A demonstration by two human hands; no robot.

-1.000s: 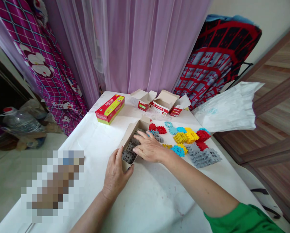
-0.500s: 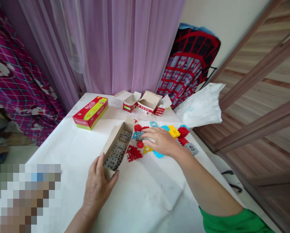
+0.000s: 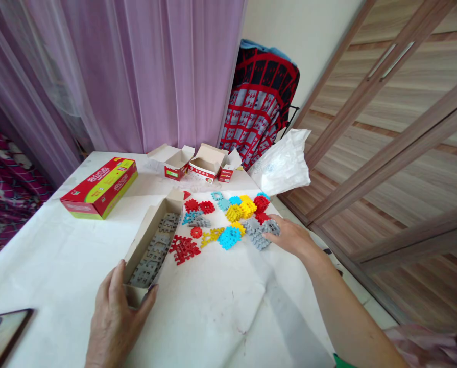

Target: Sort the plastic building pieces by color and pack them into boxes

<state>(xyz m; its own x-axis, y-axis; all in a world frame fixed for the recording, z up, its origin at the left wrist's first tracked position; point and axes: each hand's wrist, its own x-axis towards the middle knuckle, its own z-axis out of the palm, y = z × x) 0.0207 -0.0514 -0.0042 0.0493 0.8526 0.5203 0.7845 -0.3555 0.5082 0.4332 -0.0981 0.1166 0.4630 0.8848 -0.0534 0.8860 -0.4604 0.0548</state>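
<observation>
My left hand (image 3: 117,312) is wrapped round the near end of a long open carton (image 3: 138,237), thumb on one side and fingers on the other. Inside the carton lie rows of grey interlocking plastic pieces (image 3: 155,253). At the right edge of the loose pile, my right hand (image 3: 291,236) has thumb and fingers closed on a grey toothed plastic piece (image 3: 271,227). Beside it are more grey pieces (image 3: 256,235). The pile also has blue pieces (image 3: 229,237), yellow pieces (image 3: 248,206), dark red pieces (image 3: 185,249) and a small red ring (image 3: 196,232).
A closed red and yellow-green box (image 3: 100,186) stands at the table's left. Opened small cartons (image 3: 203,166) line the back edge, near a white plastic bag (image 3: 284,161). A phone (image 3: 6,332) lies at the near left corner of the white-covered table (image 3: 213,312).
My right hand has moved from the pile's left part to the grey pieces at its right edge. The view has turned right. My left hand keeps hold of the carton.
</observation>
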